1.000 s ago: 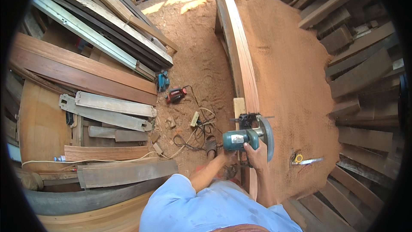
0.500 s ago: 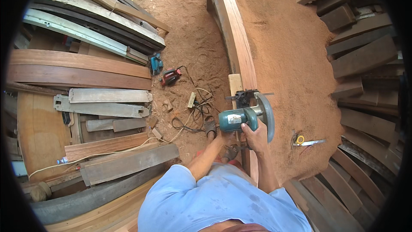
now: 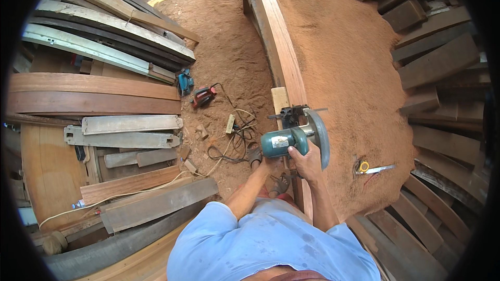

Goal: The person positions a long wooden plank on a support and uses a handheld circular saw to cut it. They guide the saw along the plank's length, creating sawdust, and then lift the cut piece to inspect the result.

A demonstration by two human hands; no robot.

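Observation:
A circular saw (image 3: 277, 143) with a green motor housing and a curved grey blade guard sits over a long wooden plank (image 3: 285, 54). My right hand (image 3: 308, 164) is closed around its rear handle, thumb on top. Below the motor, my left hand (image 3: 269, 166) reaches in beside the plank; the housing hides its fingers, so what they touch cannot be made out. A short pale wood piece (image 3: 279, 99) lies along the plank's left side, just ahead of the saw's base. The blade is hidden by the guard.
On the sawdust floor to the left lie a red power tool (image 3: 204, 96), a blue one (image 3: 185, 81) and a tangled cord with a pale socket block (image 3: 230, 124). A yellow tape measure (image 3: 363, 166) rests at right. Stacked boards (image 3: 94, 91) line both sides.
The whole view has shifted slightly, with the plank and saw a little further left in it. Both hands and the saw keep nearly the same place along the plank.

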